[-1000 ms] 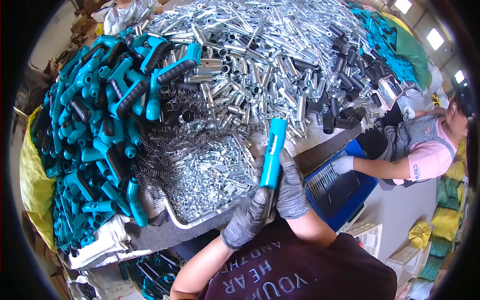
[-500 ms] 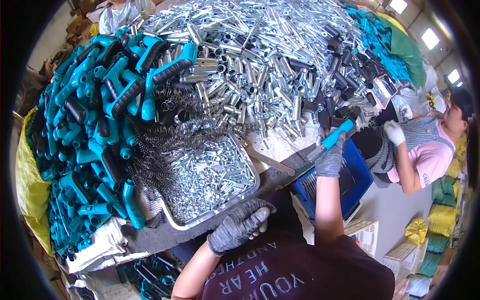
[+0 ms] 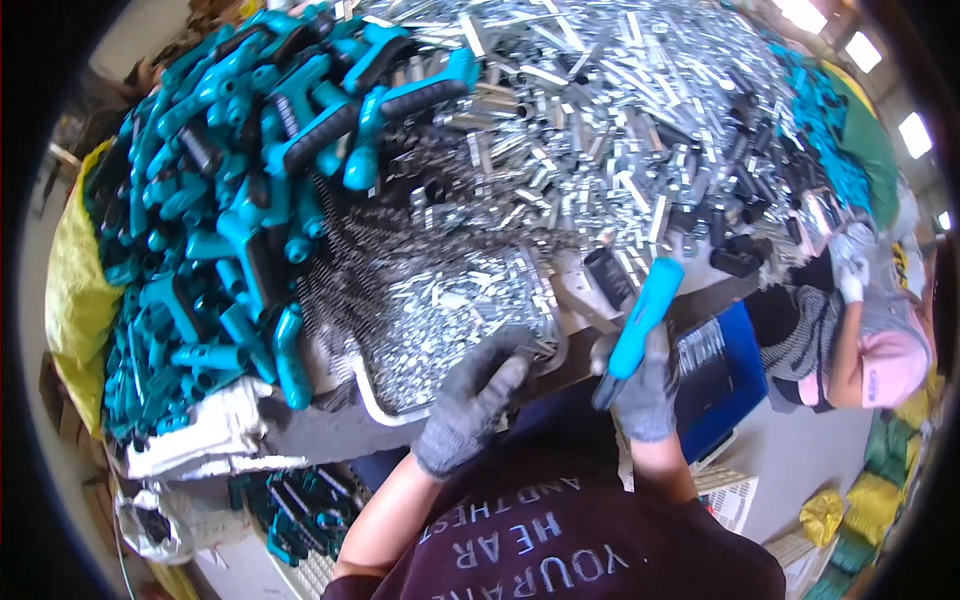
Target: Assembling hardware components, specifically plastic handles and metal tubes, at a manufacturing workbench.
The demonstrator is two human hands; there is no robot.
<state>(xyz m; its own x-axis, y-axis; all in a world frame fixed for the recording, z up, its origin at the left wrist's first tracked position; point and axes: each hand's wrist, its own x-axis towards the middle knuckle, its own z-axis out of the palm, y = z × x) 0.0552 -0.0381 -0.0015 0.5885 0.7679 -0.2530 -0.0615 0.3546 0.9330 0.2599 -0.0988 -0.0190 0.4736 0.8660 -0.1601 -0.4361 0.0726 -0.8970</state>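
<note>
My right hand, in a grey knit glove, is closed round a teal plastic handle piece. The piece slants upward, its narrow grey end pointing down toward my body. My left hand, gloved alike, hovers over the near right edge of a pale tray. Its fingers are curled together; whatever lies between them is blurred. Small metal pins and nuts fill the tray. Dark coil springs lie heaped along its left and far sides.
Teal and black tool housings pile up on the left. Metal tubes and rods heap at the back. A blue crate stands right of my right hand. A person in pink works at the right. A yellow sack borders the left.
My right hand has drawn back from the blue crate toward my body with the teal handle piece. My left hand has moved up to the tray's edge. The view has shifted.
</note>
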